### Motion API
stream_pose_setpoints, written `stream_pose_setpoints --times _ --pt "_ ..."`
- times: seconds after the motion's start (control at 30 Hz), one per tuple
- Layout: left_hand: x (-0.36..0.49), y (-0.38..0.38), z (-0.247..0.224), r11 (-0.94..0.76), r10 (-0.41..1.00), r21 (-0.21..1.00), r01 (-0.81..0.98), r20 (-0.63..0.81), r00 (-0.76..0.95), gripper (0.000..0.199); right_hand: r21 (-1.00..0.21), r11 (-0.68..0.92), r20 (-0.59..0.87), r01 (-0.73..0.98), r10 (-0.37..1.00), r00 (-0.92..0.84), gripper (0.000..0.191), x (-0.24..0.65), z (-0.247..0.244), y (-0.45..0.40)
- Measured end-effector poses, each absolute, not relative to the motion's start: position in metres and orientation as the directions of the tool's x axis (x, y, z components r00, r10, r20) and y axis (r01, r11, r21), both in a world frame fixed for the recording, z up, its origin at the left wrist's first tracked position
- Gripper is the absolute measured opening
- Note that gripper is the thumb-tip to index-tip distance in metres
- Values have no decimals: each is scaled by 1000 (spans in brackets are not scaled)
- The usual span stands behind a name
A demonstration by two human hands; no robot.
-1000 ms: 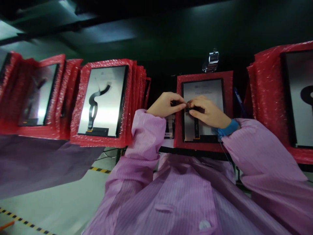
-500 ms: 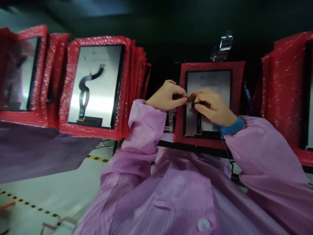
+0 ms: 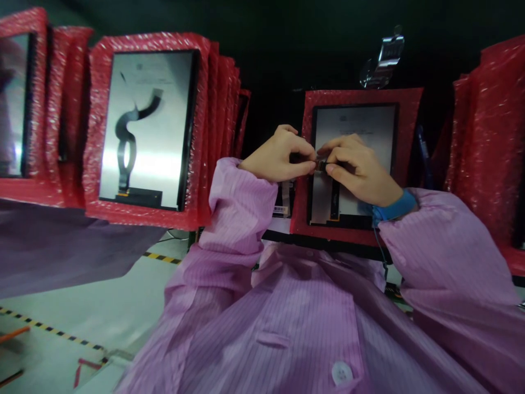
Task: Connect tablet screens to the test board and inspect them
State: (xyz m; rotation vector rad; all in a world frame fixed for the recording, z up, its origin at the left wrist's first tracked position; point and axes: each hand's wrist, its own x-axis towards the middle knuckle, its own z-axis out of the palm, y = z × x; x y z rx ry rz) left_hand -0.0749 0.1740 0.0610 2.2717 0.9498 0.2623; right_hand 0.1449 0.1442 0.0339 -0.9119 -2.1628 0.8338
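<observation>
A display panel, silvery back up, lies on red bubble wrap in front of me. Over its left part my left hand pinches the brownish end of a small flex cable between thumb and forefinger. My right hand comes in from the right, its thumb and forefinger closed on the black ribbon cable that rises from the panel's lower edge. The two cable ends meet or nearly meet between my fingertips; whether they are joined I cannot tell. A blue wrist strap circles my right wrist.
Left of me leans a stack of panels in red bubble wrap, the front panel showing a curled black cable. More red-wrapped panels stand at right. Behind the work lies a shiny metal-and-clear object; a blue pen-like item is at right.
My right fingertips have drawn back slightly and the black cable's end now sits level with the brownish end in my left fingers. The whole view has shifted a little.
</observation>
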Motion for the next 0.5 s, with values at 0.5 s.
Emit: stream_pose_setpoints --times 0.5 --pt "-75 175 66 -518 665 650 556 -103 740 21 -784 511 254 353 783 -568 19 146 34 144"
